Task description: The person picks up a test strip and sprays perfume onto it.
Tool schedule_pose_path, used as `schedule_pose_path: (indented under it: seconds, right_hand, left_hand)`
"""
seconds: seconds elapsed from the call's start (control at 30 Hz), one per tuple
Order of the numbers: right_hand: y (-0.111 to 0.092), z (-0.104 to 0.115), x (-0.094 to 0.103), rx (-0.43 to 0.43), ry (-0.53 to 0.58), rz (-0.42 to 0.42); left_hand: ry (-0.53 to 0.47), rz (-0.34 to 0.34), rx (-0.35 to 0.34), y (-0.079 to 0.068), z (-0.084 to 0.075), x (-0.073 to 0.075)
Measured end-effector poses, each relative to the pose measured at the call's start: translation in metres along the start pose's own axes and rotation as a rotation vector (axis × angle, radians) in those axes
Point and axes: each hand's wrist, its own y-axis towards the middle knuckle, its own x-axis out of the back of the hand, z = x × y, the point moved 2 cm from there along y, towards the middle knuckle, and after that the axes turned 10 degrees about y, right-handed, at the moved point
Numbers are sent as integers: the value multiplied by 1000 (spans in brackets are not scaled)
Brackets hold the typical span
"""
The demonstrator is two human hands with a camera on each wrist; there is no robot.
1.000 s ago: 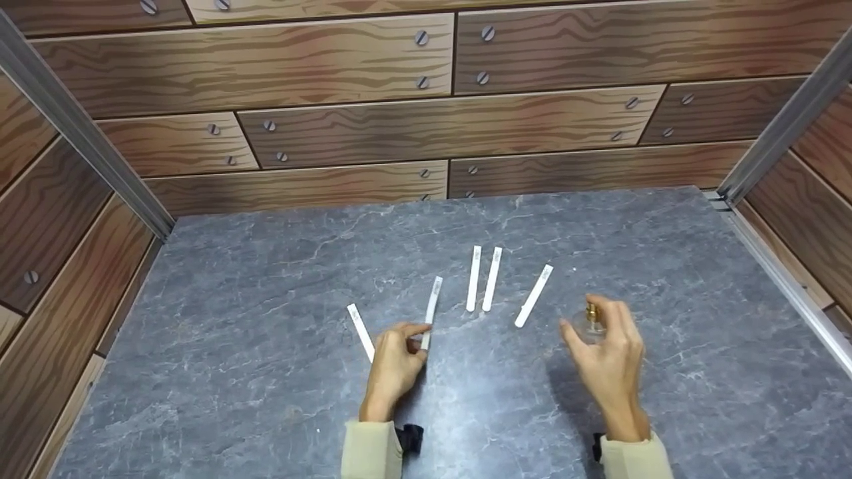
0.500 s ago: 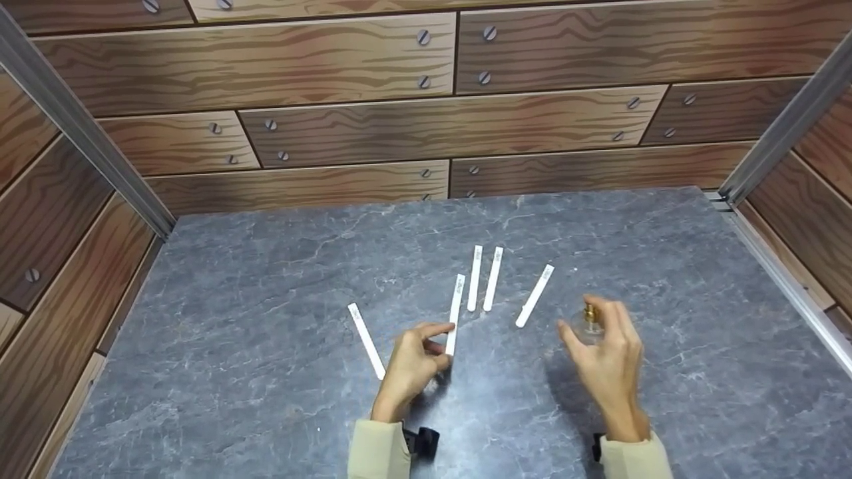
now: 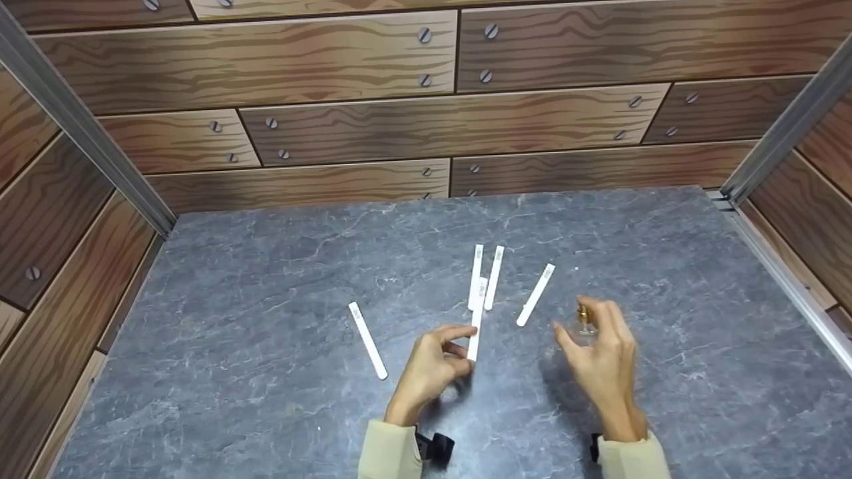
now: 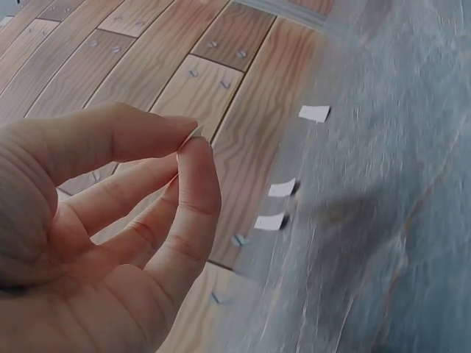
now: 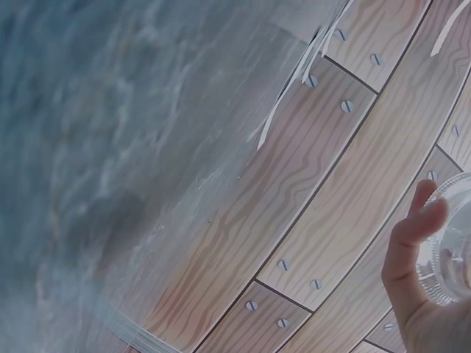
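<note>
My left hand (image 3: 431,367) pinches a white paper test strip (image 3: 476,322) near its lower end, between thumb and fingers. Its printed upper end overlaps one of two strips lying side by side on the table (image 3: 266,279). In the left wrist view only the edge of the held strip (image 4: 194,134) shows between the fingertips. To the right, my right hand (image 3: 607,359) grips a clear glass perfume bottle with a gold spray top (image 3: 584,314), the index finger at the top. The bottle's ridged glass base (image 5: 441,276) shows in the right wrist view.
Two upright strips, the left one (image 3: 478,263) and the right one (image 3: 494,276), lie beyond the held strip. Another strip (image 3: 536,295) slants between the hands, and one more (image 3: 368,340) lies at the left. Wood-patterned panels (image 3: 346,63) wall the table's back and sides.
My left hand has carried its strip to the right, uncovering the whole strip at the left. The right hand, with the perfume bottle, has shifted slightly left.
</note>
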Motion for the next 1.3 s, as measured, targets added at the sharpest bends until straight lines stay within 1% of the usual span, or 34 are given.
schedule_pose_path:
  seconds: [0.1,0.2,0.4,0.53,0.7,1.07,1.3]
  right_hand:
    - [0,0,-1,8,7,7]
    - [0,0,-2,12,12,17]
    - [0,1,-3,16,12,37]
    - [0,2,-4,13,7,51]
    - [0,2,-4,0,10,61]
    - [-2,1,-3,-13,6,73]
    - [-1,2,-2,-48,-5,51]
  left_hand:
    - [-14,18,5,-1,-3,-4]
    - [-15,35,-10,-1,-5,-7]
    - [24,65,-38,-2,-10,-11]
    - [37,90,-27,-2,-13,-13]
    - [25,122,-12,-3,-17,-15]
    - [27,126,-54,-4,-19,-17]
    - [26,127,-62,-4,-18,-17]
